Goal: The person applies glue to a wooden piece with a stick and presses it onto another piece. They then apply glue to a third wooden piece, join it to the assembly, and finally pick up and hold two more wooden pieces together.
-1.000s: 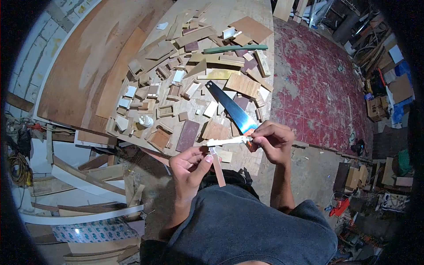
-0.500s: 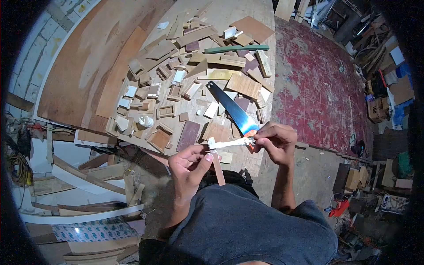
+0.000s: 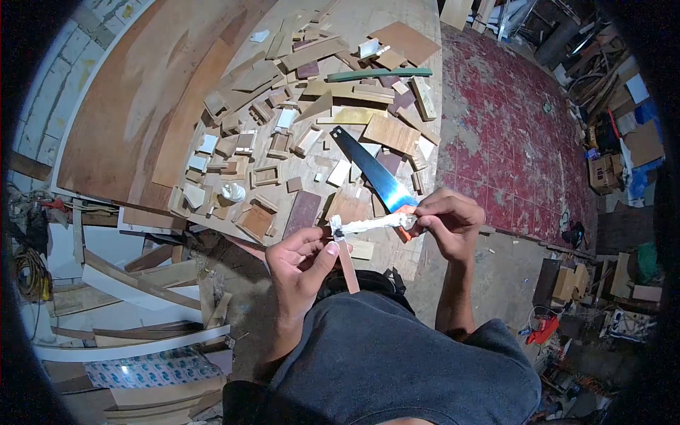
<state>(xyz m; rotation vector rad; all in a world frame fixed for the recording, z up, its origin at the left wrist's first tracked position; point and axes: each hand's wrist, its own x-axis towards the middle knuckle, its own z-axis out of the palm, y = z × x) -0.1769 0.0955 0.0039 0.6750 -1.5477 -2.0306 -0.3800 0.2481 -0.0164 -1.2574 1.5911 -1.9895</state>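
My left hand [image 3: 299,268] pinches a thin flat wooden stick [image 3: 348,269] near its top end, thumb in front. At that end sits a white wrapping with a small dark spot, and a crumpled white strip [image 3: 374,224] stretches from it to the right. The strip's far end is held between the thumb and fingers of my right hand [image 3: 453,221]. Behind the strip lies a handsaw [image 3: 372,170] on the worktable, its blade slanting away and its orange handle [image 3: 405,230] partly hidden by the strip and my right fingers.
Small wooden blocks and box-like pieces [image 3: 267,176] crowd the worktable [image 3: 283,10]. A green curved strip [image 3: 379,74] lies farther back. Large wooden boards [image 3: 134,92] stand at left, above stacked offcuts [image 3: 142,283]. To the right is a worn red surface [image 3: 503,134].
My right hand has moved slightly right, and the white strip between my hands looks longer. The wrapped end of the stick has turned, showing a dark spot.
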